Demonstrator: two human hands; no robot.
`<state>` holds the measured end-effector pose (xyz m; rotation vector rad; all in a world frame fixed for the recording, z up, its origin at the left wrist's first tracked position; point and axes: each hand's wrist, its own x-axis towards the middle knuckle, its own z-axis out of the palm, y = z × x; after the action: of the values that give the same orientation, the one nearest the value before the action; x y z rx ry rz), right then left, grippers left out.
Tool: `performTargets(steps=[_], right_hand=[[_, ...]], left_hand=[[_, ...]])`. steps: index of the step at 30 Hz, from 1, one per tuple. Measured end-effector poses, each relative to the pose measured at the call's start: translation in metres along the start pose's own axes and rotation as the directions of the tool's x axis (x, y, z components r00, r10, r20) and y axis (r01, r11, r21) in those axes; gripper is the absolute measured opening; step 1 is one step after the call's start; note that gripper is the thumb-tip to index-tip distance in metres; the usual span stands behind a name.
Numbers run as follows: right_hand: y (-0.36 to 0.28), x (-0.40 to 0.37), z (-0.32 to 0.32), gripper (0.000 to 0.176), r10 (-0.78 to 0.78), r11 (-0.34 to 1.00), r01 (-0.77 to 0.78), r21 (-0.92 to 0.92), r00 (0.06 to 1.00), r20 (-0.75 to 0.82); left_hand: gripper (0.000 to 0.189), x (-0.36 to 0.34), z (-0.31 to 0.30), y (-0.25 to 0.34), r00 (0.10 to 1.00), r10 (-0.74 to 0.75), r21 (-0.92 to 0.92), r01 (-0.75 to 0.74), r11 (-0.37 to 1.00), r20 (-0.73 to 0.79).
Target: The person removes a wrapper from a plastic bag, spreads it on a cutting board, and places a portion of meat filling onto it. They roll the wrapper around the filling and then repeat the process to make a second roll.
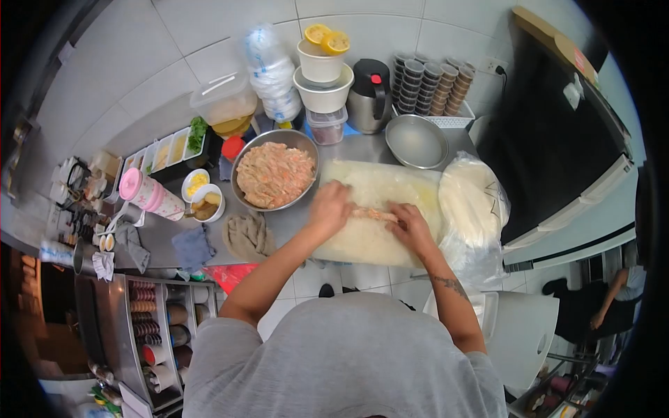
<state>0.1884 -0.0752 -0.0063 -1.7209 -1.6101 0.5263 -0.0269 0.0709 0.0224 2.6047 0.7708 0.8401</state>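
Observation:
A translucent cutting board (pixel 327 240) lies in front of me. On it is a thin wrapper with a strip of pinkish ground filling (pixel 373 213), partly rolled up. My left hand (pixel 330 207), slightly blurred, is at the left end of the roll with its fingers bent against it. At the other end, my right hand (pixel 412 226) has curled fingers closed on the wrapper. A metal bowl (pixel 311 144) of orange-flecked filling (pixel 274 175) stands to the left. To the right, a stack of pale round wrappers (pixel 468 198) lies in a plastic bag.
A shallow metal bowl (pixel 417 141) and a steel thermos jug (pixel 371 97) stand behind the board. Lidded sauce cups (pixel 432 80) are stacked at the back. Folded cloths (pixel 247 235), small bowls (pixel 207 203) and a pink tumbler (pixel 150 194) sit left. Another person (pixel 605 310) is at far right.

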Motion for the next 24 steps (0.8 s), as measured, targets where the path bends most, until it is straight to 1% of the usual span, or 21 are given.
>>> performTargets(steps=[1,3,4,5,6,9,12,13,14,15,16,17,18,21,24], right_hand=[[-0.009,0.001,-0.006,0.068,-0.019,1.0,0.018,-0.008,0.998,-0.065],[-0.026,-0.005,-0.019,0.067,-0.041,0.999,0.038,-0.02,0.982,-0.186],[-0.025,-0.01,-0.021,0.06,-0.023,0.999,0.013,-0.052,0.981,-0.194],[-0.023,-0.015,-0.025,0.054,-0.007,0.996,-0.011,-0.086,0.979,-0.205],[-0.02,-0.019,-0.029,0.048,0.007,0.992,-0.035,-0.122,0.975,-0.222],[-0.002,-0.027,-0.028,0.038,0.076,0.982,-0.106,-0.158,0.98,-0.183],[0.002,-0.028,-0.022,0.027,0.116,0.983,-0.143,-0.114,0.969,-0.218],[0.0,-0.028,-0.02,0.025,0.133,0.983,-0.159,-0.088,0.958,-0.253],[-0.003,-0.027,-0.017,0.023,0.148,0.983,-0.173,-0.059,0.945,-0.292],[-0.006,-0.025,-0.014,0.021,0.167,0.982,-0.187,-0.028,0.929,-0.331],[-0.008,-0.025,-0.01,0.02,0.155,0.985,-0.172,-0.015,0.921,-0.357],[-0.008,-0.026,-0.006,0.018,0.144,0.987,-0.159,-0.007,0.914,-0.38],[-0.011,-0.028,-0.004,0.017,0.135,0.989,-0.148,-0.001,0.908,-0.398],[-0.016,-0.024,-0.001,0.017,0.11,0.993,-0.115,0.01,0.916,-0.386],[-0.015,-0.022,-0.002,0.019,0.151,0.988,-0.143,0.049,0.923,-0.354]], left_hand=[[0.037,0.007,-0.018,0.003,0.996,-0.067,0.101,0.074,0.992,-0.066],[0.033,0.02,-0.049,0.002,0.962,-0.188,0.275,0.239,0.931,-0.2],[0.031,0.021,-0.045,-0.013,0.956,-0.278,0.3,0.293,0.908,-0.094],[0.031,0.022,-0.034,-0.033,0.932,-0.363,0.328,0.34,0.882,0.011],[0.031,0.025,-0.034,-0.038,0.891,-0.44,0.36,0.376,0.853,0.111],[0.039,0.026,-0.032,-0.041,0.825,-0.533,0.236,0.489,0.84,0.188],[0.039,0.026,-0.036,-0.037,0.833,-0.51,0.308,0.437,0.845,0.216],[0.039,0.022,-0.039,-0.034,0.914,-0.4,0.377,0.347,0.859,0.071],[0.04,0.015,-0.043,-0.03,0.964,-0.259,0.457,0.26,0.851,-0.066],[0.041,0.012,-0.049,-0.026,0.978,-0.094,0.542,0.181,0.821,-0.184],[0.041,0.013,-0.056,-0.025,0.972,-0.224,0.513,0.227,0.828,-0.069],[0.042,0.014,-0.063,-0.023,0.936,-0.348,0.486,0.28,0.828,0.053],[0.042,0.012,-0.066,-0.022,0.869,-0.461,0.465,0.338,0.818,0.18],[0.041,0.002,-0.05,-0.04,0.895,-0.416,0.372,0.336,0.865,0.159],[0.034,-0.009,-0.043,-0.03,0.931,-0.347,0.519,0.353,0.778,-0.113]])
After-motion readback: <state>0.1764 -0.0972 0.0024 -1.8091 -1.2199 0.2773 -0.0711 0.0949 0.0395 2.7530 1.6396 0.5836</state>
